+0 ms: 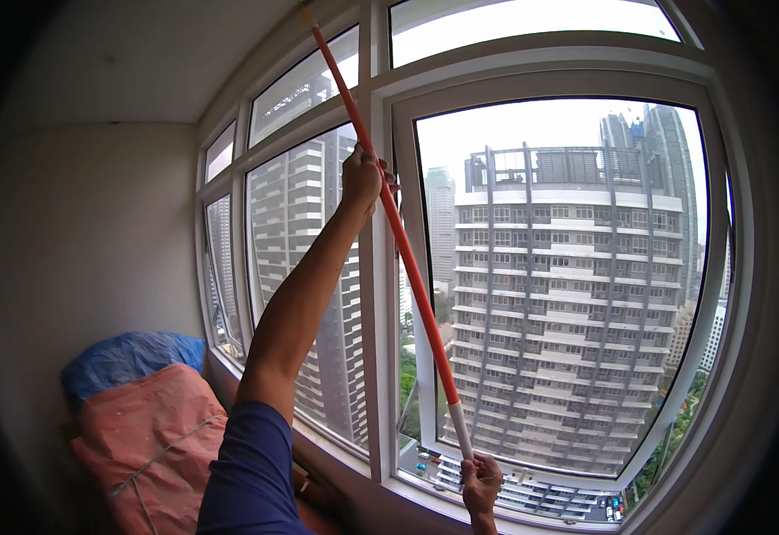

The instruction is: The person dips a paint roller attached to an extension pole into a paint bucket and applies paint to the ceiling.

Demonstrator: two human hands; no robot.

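A long red-orange pole (406,244) slants up across the window, from the lower middle of the view to the ceiling edge at the top. My left hand (366,175) grips it about halfway up, with my arm stretched high out of a dark blue sleeve. Lower down, my right hand (481,483) has hold of the white end section (459,428). The pole's yellowish tip (309,19) is close to where ceiling and window frame meet; whether it touches there I cannot tell. What sits beyond the tip is hard to make out.
Behind the pole stands a white-framed window (380,287); its large right sash (714,221) is tilted outward. Bundles under a blue sheet (135,358) and a pink, cord-tied sheet (152,428) lie at lower left. High-rise buildings (563,281) show outside.
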